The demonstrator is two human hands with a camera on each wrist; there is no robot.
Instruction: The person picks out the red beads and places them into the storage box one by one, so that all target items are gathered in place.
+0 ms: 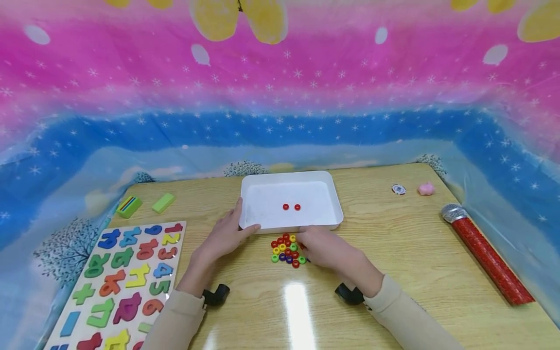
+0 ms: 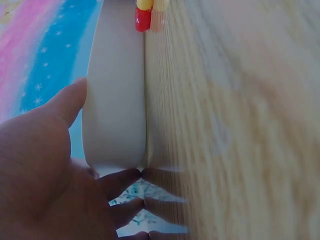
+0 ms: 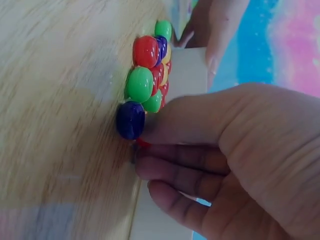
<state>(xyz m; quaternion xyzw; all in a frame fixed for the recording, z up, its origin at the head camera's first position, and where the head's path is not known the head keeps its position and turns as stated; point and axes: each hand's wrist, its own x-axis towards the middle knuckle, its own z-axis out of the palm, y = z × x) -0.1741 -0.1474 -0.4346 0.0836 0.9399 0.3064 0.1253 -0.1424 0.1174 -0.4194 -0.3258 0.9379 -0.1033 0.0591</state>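
Note:
A white tray has two red ring beads inside. My left hand spans its near left corner, thumb at the front rim and fairly straight fingers along the left side. In the left wrist view, the fingertips meet the tabletop beside the tray wall. A pile of red, yellow, green and dark blue ring beads lies before the tray. At its right edge, my right hand pinches a red ring bead between thumb and fingers, mostly hidden. Beside the thumb lies a dark blue bead.
A board of coloured number pieces lies at the left, with two green blocks beyond it. Far right are a poker chip, a pink pig figure and a red microphone. A patterned curtain borders the table.

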